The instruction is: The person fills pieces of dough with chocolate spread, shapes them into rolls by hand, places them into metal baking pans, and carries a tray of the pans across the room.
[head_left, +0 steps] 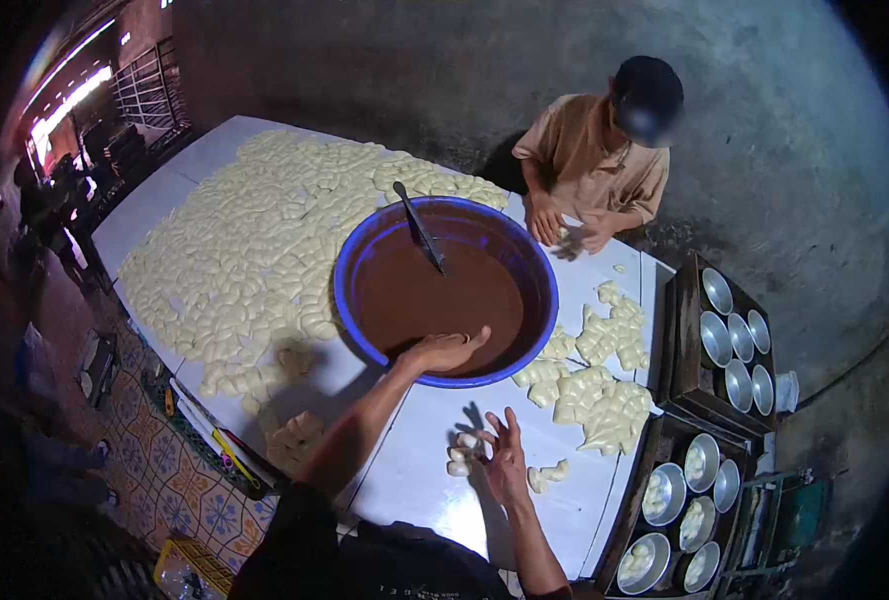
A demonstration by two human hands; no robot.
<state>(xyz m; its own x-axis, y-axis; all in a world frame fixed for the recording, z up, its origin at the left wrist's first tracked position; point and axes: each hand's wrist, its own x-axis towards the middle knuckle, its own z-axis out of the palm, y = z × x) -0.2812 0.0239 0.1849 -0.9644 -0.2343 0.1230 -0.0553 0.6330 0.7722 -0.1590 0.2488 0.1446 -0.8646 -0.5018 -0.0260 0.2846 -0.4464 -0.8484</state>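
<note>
My left hand (450,350) is held over the near rim of a big blue basin (548,290), its fingers stretched out and nothing seen in them. Smooth brown paste or liquid (435,295) fills much of the basin. A dark-handled spatula or scoop (421,228) leans inside against the far rim. Lower down, my right hand (506,462) is just above the white table with its fingers apart. Just left of its fingers lie several small pale dough pieces (459,463), partly in shadow. More dough pieces (548,476) lie to its right.
Many pale dough pieces (255,240) cover the left side of the table (415,440); another cluster (600,400) lies right of the basin. A co-worker (595,170) across the table handles a small piece. Wooden crates (683,350) with round metal tins (645,562), some holding dough, line the right side.
</note>
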